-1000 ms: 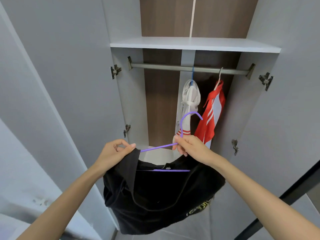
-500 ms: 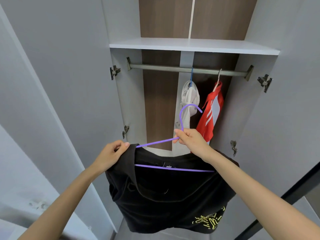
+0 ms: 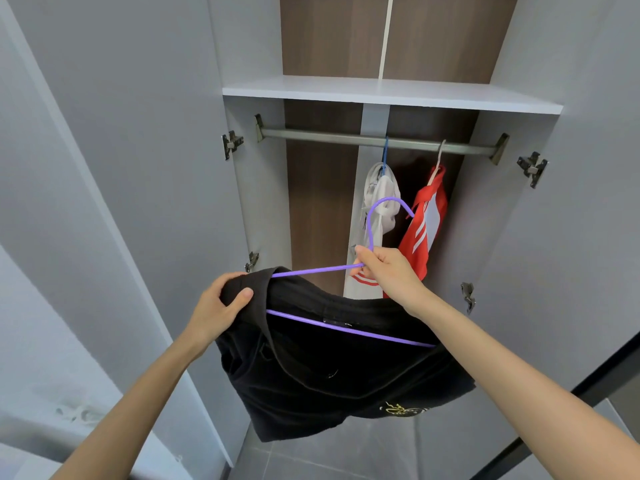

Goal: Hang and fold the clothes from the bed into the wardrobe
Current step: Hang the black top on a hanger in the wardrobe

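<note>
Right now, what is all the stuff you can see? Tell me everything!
black fabric garment with yellow print: one, black, draped over the hanger
thin purple hanger: one, purple, held below the rail, not hooked
grey metal rail: one, grey, under the shelf
white garment with red stripes: one, white, hanging on the rail
red garment with white stripes: one, red, hanging right of the white one
flat white shelf: one, white, above the rail
grey wardrobe doors: two, grey, open at both sides
metal hinges: four, silvery, at the door edges
left hand: one, grips the black garment's corner
right hand: one, grips the hanger's neck
</note>
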`<state>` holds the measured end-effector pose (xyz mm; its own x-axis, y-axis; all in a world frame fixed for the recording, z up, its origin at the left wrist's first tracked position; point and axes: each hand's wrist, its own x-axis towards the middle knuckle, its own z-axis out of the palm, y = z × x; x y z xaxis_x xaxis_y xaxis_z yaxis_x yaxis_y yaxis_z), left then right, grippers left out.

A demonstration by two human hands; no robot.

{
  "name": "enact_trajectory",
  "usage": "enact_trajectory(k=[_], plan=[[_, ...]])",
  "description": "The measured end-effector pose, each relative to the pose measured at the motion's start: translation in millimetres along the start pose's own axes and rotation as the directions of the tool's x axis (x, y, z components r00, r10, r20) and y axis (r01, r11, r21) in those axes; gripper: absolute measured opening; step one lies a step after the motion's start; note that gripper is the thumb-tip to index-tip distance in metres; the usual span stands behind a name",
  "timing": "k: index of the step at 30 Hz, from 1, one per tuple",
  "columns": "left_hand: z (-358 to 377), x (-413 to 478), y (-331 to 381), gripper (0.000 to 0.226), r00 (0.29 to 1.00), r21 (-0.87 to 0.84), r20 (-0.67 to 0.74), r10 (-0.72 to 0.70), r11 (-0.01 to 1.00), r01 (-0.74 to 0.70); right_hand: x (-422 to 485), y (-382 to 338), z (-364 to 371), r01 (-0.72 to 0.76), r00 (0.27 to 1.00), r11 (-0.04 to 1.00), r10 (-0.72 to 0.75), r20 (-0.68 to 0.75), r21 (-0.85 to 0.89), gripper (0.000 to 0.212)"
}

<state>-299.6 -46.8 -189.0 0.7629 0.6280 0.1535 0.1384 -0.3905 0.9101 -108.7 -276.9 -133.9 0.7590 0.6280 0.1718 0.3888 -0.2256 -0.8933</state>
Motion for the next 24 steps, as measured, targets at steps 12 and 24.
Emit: enact_trajectory(k=[12, 24], plan=[[30.8, 12.0, 27.1, 0.090, 0.929, 0.445, -0.309, 0.202, 0.894, -0.047, 5.0, -23.2, 2.7, 0.063, 0.997, 0.998, -0.063, -0.043, -0.010, 0.037], [5.6, 48.2, 43.2, 0.022, 0.967, 0.142, -0.120, 0.224, 0.968, -0.206, -5.0, -19.2, 9.7, 0.145, 0.989, 0.962, -0.136, 0.056, -0.231, 0.039]])
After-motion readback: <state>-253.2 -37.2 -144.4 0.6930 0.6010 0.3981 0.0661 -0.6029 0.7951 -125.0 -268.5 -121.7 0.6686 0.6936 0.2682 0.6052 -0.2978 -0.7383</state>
